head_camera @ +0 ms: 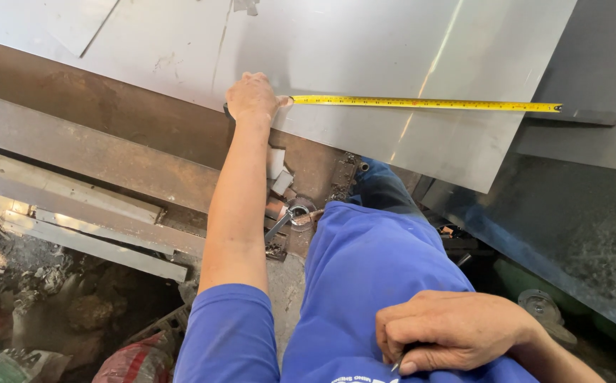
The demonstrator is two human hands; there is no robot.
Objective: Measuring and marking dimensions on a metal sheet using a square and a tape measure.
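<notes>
- A large grey metal sheet (pixel 365 64) lay flat across the top of the view, its near edge running down to the right and overhanging a darker sheet (pixel 584 213) below it.
- A long rusty steel beam (pixel 88 152) ran beneath the sheet's near edge, from the left side toward the middle, with paler metal bars (pixel 95 245) lying beside it lower down.
- The person's blue-clad leg (pixel 372 276) filled the lower middle, bent up toward the sheet.
- The left arm, in a short blue sleeve (pixel 230 333), reached straight out to the sheet's edge.
- A yellow tape measure blade (pixel 428 104) lay stretched flat on the sheet, running from the left hand out to the right, where its end reached the sheet's far right edge.
- The left hand (pixel 253 97) was curled closed over the tape's case at the sheet's near edge; the case itself was almost wholly hidden under the hand, with only a dark bit showing at the wrist side.
- The right hand (pixel 457 330) rested on the leg at the lower right, fingers folded in around a thin, dark, pen-like tool (pixel 397 364), of which only the tip showed.
- A small shiny metal fitting (pixel 295 216) sat among scraps just beside the knee.
</notes>
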